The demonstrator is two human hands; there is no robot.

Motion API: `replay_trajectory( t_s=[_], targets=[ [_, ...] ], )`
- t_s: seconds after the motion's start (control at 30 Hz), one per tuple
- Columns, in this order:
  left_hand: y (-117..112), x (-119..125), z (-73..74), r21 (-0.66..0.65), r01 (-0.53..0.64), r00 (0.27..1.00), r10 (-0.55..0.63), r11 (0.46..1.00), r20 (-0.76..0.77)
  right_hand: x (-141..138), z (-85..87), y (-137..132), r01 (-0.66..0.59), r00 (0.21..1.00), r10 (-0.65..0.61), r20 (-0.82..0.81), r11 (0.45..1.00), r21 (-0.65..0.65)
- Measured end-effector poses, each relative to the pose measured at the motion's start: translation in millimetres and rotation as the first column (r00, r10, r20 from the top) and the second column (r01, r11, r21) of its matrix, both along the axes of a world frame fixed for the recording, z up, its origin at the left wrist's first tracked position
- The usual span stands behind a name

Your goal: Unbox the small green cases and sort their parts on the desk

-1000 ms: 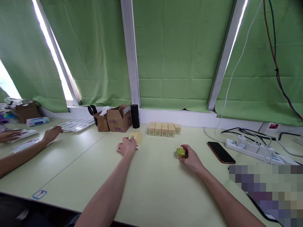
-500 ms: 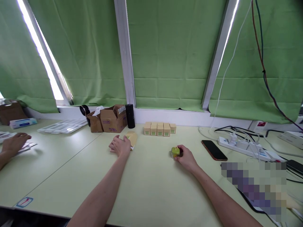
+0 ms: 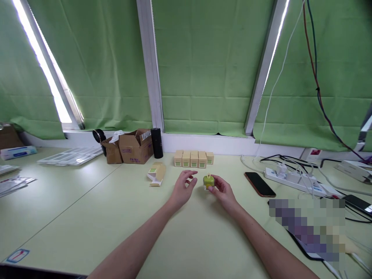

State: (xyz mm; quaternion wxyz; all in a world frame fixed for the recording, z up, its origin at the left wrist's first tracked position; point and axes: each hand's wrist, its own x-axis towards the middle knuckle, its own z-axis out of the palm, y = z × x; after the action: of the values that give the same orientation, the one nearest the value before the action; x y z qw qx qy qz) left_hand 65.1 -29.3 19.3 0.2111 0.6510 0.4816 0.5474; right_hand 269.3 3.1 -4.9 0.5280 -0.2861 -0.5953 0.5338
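My right hand (image 3: 223, 191) grips a small rounded green item with a pale loop on top (image 3: 208, 181), just above the table or touching it; I cannot tell which. Its lower part looks clear, and its exact kind is unclear. To its left, my left hand (image 3: 183, 188) is empty, with thumb and fingers apart and pointing towards the green item. An opened small tan carton (image 3: 157, 173) lies farther left, its flap facing me. Behind my hands stands a row of several small tan boxes (image 3: 194, 159) with green labels.
On the right are a phone (image 3: 260, 184), a power strip (image 3: 295, 181) and tangled cables. At the back left stand a cardboard box (image 3: 135, 148), a black cylinder (image 3: 157, 143) and a clear compartment tray (image 3: 69, 155). Papers (image 3: 14, 185) lie at far left.
My left hand has let go of the opened carton and moved right, close to the green item. My right hand has brought that item slightly left. Another person's hand at far left has left view.
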Motion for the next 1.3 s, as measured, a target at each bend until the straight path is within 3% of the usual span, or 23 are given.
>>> replay_trajectory(
  t_s=[0.13,0.3,0.7,1.03,1.3],
  targets=[
    [-1,5,-2.1,-0.071,0.108,0.986,-0.098,0.992,0.134,-4,0.4,-5,-0.072,0.995,0.069,-0.071,0.996,-0.045],
    [-2,7,-1.4,-0.111,0.169,0.968,-0.144,0.979,0.204,-12,2.3,-12,-0.077,0.993,0.074,-0.09,0.997,-0.024],
    [-5,8,-2.1,-0.066,0.21,0.954,-0.19,0.975,0.231,-13,2.1,-17,-0.008,1.0,0.008,-0.015,1.0,0.019],
    [-13,13,8.0,0.092,0.079,0.986,-0.092,0.993,0.142,-16,-2.1,-20,0.058,0.99,-0.076,0.119,0.987,0.15],
    [-17,14,8.0,0.055,0.064,0.997,-0.066,0.996,0.032,-15,7.8,-25,0.078,0.976,-0.125,0.178,0.965,0.251]
  ],
)
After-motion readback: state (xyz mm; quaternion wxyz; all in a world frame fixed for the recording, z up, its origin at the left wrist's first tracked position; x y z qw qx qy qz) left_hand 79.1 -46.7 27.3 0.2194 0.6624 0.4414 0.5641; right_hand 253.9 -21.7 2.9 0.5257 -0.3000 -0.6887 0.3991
